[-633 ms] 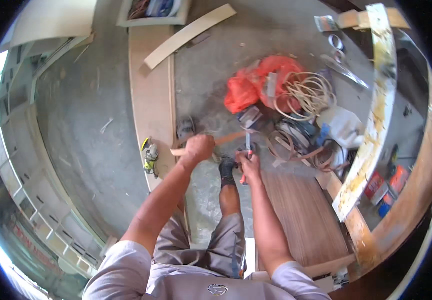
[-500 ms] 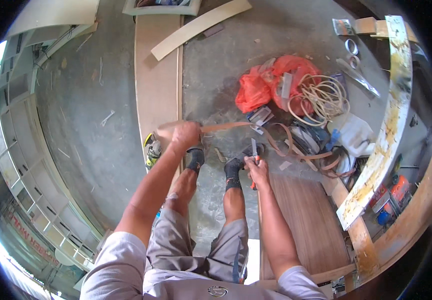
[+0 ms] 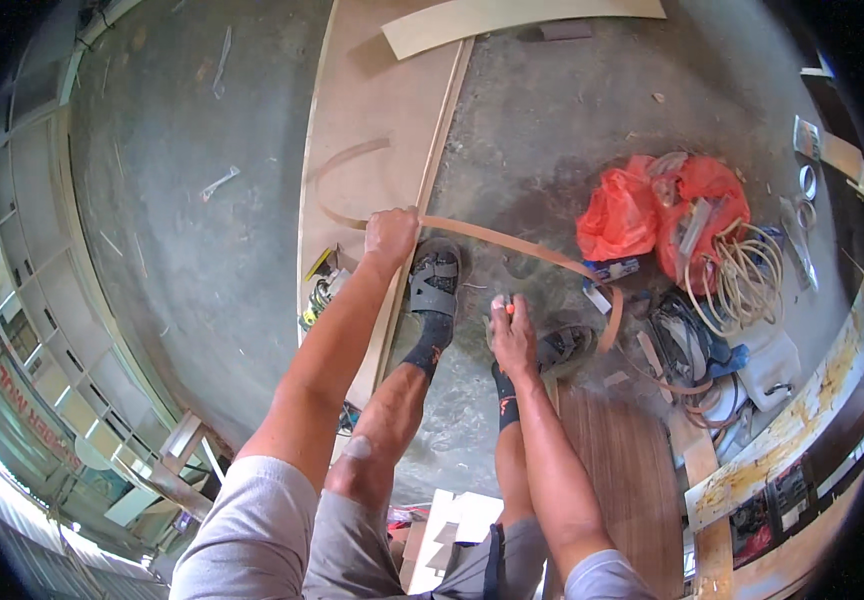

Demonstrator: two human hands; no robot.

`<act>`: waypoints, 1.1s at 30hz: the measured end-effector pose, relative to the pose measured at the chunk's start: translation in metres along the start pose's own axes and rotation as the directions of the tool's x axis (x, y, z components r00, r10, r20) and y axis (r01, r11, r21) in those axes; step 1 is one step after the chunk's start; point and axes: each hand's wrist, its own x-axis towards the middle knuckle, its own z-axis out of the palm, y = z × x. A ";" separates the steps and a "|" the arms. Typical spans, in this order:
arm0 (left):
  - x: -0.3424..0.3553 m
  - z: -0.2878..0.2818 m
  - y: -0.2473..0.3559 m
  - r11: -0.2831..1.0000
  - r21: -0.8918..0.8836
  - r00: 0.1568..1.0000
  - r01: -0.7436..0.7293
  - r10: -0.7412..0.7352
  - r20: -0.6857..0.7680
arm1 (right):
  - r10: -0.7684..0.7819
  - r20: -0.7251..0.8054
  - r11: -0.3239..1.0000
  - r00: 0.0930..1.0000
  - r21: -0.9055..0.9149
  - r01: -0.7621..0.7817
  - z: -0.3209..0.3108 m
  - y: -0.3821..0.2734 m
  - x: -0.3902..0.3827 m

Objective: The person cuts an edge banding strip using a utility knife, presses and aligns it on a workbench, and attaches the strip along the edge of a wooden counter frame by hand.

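Above grey concrete floor (image 3: 217, 325), the left hand (image 3: 392, 234) pinches a thin brown strip (image 3: 502, 238), the right hand (image 3: 513, 338) clasping an orange-ended tool (image 3: 510, 309)

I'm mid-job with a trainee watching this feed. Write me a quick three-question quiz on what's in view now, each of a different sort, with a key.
1. Which hand grips the brown strip?

2. True or false: the red plastic lies to the right of the long board.

3. What colour shows on the item in the right hand?
A. Green
B. Orange
C. White

Key:
1. The left hand.
2. True.
3. B.
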 end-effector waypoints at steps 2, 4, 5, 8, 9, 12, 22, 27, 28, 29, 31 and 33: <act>0.002 0.013 -0.010 1.000 -0.017 0.999 0.007 -0.008 -0.045 | -0.010 -0.001 0.997 1.000 -0.074 0.010 0.022 -0.010 0.018; 0.004 0.019 -0.019 0.997 -0.051 0.995 0.050 -0.054 -0.085 | -0.057 0.035 0.995 0.998 -0.081 0.060 0.040 -0.017 0.034; 0.006 0.019 -0.026 0.993 -0.075 0.989 0.089 -0.097 -0.111 | -0.064 0.055 0.994 0.996 -0.089 0.069 0.049 -0.021 0.042; 0.012 0.009 -0.047 0.984 -0.104 0.963 0.144 -0.163 -0.213 | -0.173 0.016 0.980 0.985 -0.099 0.174 0.073 -0.032 0.058; 0.016 0.003 -0.056 0.983 -0.114 0.957 0.147 -0.170 -0.234 | -0.183 0.021 0.974 0.983 -0.130 0.184 0.078 -0.036 0.061; 0.030 -0.012 -0.072 0.981 -0.133 0.931 0.141 -0.177 -0.319 | -0.181 -0.008 0.967 0.983 -0.182 0.176 0.094 -0.051 0.074; 0.061 -0.010 -0.083 0.939 -0.093 0.887 0.332 -0.344 -0.309 | -0.248 -0.082 0.895 0.965 -0.401 0.196 0.128 -0.085 0.125; 0.054 -0.022 -0.118 0.916 -0.031 0.881 0.401 -0.395 -0.259 | -0.282 -0.128 0.895 0.951 -0.392 0.212 0.154 -0.090 0.135; 0.053 -0.023 -0.121 0.917 -0.026 0.887 0.399 -0.393 -0.242 | -0.298 -0.122 0.893 0.947 -0.387 0.231 0.161 -0.092 0.136; 0.053 -0.024 -0.123 0.917 -0.015 0.895 0.399 -0.393 -0.212 | -0.283 -0.114 0.896 0.952 -0.386 0.220 0.170 -0.094 0.139; 0.053 -0.025 -0.123 0.907 -0.010 0.885 0.421 -0.413 -0.213 | -0.288 -0.123 0.897 0.950 -0.382 0.222 0.187 -0.098 0.144; 0.055 -0.025 -0.121 0.901 -0.010 0.883 0.433 -0.426 -0.198 | -0.321 -0.165 0.894 0.933 -0.379 0.240 0.200 -0.098 0.151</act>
